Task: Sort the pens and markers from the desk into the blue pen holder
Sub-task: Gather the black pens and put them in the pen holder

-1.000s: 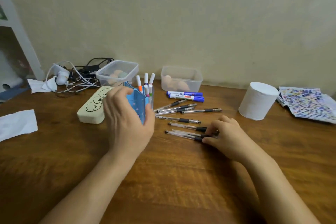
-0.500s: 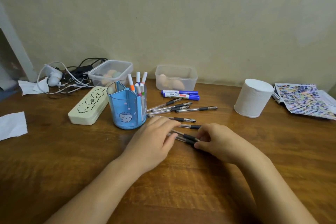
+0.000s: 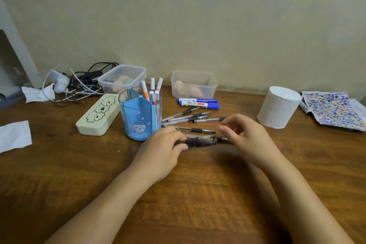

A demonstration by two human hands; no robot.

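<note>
The blue pen holder [image 3: 138, 117] stands upright on the desk with several small markers [image 3: 152, 90] in its right compartment. My left hand [image 3: 162, 150] is closed around the left end of a blurred bundle of black pens [image 3: 200, 141], just right of the holder. My right hand [image 3: 247, 136] hovers at the bundle's right end with thumb and fingers apart. Behind the hands lie several loose black pens [image 3: 188, 117], one more pen [image 3: 195, 129] closer to me, and two blue markers [image 3: 199, 103].
A cream pencil case [image 3: 97, 115] lies left of the holder. Two clear plastic boxes [image 3: 122, 78] [image 3: 194, 85] sit against the wall, beside tangled cables [image 3: 79, 85]. A white paper roll [image 3: 277, 107] and a colourful printed sheet [image 3: 332, 109] are at the right, white paper [image 3: 13, 136] at the left.
My left hand let go of the holder and moved right to the near pens. Both hands gathered them into a bundle, and my right hand's fingers have now spread apart.
</note>
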